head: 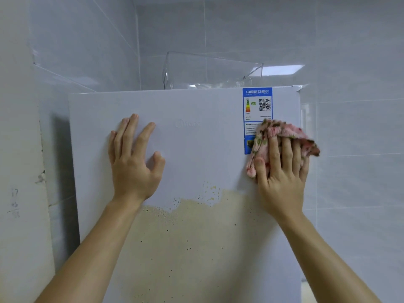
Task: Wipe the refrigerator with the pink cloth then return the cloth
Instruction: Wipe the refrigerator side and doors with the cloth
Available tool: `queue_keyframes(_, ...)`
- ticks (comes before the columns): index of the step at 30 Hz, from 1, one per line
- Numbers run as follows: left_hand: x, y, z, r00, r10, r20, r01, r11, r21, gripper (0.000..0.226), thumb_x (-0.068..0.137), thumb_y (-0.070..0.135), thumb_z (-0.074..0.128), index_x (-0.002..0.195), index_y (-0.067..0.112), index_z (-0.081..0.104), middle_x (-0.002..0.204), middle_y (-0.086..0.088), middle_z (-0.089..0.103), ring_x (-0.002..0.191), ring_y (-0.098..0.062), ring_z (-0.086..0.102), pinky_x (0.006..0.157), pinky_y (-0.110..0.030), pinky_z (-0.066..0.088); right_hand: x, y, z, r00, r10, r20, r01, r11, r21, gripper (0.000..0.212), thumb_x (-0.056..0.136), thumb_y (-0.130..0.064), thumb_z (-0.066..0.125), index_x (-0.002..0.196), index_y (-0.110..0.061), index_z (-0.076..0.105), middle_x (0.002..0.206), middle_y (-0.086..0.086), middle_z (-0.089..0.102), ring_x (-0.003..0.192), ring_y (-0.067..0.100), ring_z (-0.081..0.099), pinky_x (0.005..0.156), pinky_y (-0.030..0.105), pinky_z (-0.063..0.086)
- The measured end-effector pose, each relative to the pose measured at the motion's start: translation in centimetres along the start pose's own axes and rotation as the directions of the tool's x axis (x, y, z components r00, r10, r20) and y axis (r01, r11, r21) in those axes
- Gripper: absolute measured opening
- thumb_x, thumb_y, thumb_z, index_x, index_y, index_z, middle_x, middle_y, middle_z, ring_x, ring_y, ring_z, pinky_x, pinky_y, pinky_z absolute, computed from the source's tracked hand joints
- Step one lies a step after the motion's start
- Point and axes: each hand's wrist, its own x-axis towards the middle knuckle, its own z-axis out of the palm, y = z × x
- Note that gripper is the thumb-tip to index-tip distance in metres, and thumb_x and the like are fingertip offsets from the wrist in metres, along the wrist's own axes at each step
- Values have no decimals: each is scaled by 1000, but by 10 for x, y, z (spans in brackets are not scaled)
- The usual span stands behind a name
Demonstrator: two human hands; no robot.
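The white refrigerator (196, 149) fills the middle of the view, its door facing me. A yellowish-brown speckled stain (196, 248) covers the lower middle of the door. My right hand (282, 169) presses the pink flowered cloth (282, 131) flat against the door's upper right, with straight fingers on top of it. The cloth overlaps the lower part of a blue energy label (257, 106). My left hand (135, 158) rests flat on the door at the upper left, fingers spread, holding nothing.
A clear plastic bin (209, 71) sits on top of the refrigerator. Grey tiled walls (360, 127) stand behind and to the right. A pale wall edge (19, 171) with scuffs stands close on the left.
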Motion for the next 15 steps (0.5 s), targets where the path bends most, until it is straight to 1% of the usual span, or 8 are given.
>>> queue_keyframes(2,-1,2,1,1000,-7,-9,7,1000,12,59,90,26,53,148,16,55,165,-12,37,156,-33,28,129,-51,13,-22,7,-1,999,-49,22,49,999,-6,65,108,-55,29,166,-27,22,173,5,21,162,25,10,131,50,0)
queue_keyframes(4,-2,4,1,1000,-8,-7,9,1000,22,59,90,25,53,149,15,54,165,-13,37,156,-33,28,129,-52,13,-30,11,-2,997,-67,42,67,998,-4,66,108,-59,24,165,-27,24,172,5,23,161,26,12,131,48,-3)
queue_keyframes(5,-2,3,1,1000,-7,-1,7,1000,25,59,90,25,53,149,15,54,165,-13,37,156,-33,27,129,-52,13,-28,12,-2,997,-66,44,66,998,7,65,107,-59,26,164,-27,27,171,5,24,161,26,13,131,47,-2)
queue_keyframes(8,-2,-4,-4,999,10,46,-11,999,35,60,92,29,51,150,16,52,167,-12,34,157,-33,26,130,-47,11,-8,14,-1,996,-92,3,92,995,34,64,105,-53,39,162,-26,33,169,6,30,159,26,18,131,47,5)
queue_keyframes(10,-2,-9,-9,998,18,64,-22,998,59,60,93,32,50,151,16,52,167,-11,33,157,-32,26,130,-43,10,20,11,-1,993,-109,-33,111,992,63,64,104,-51,42,162,-25,34,169,8,31,159,27,20,131,48,10)
queue_keyframes(12,-5,-10,-11,997,15,73,-21,997,76,61,94,33,49,153,17,50,168,-10,32,157,-32,26,130,-44,11,44,4,-1,996,-82,-36,85,993,82,64,104,-51,40,163,-25,33,171,8,28,160,27,18,131,48,9)
queue_keyframes(15,-8,-8,-11,997,0,82,-6,997,77,62,94,32,49,154,18,48,169,-8,30,158,-31,23,130,-46,11,50,-9,1,1000,-5,-9,5,998,63,65,106,-53,32,165,-27,27,173,4,21,161,24,11,131,46,0)
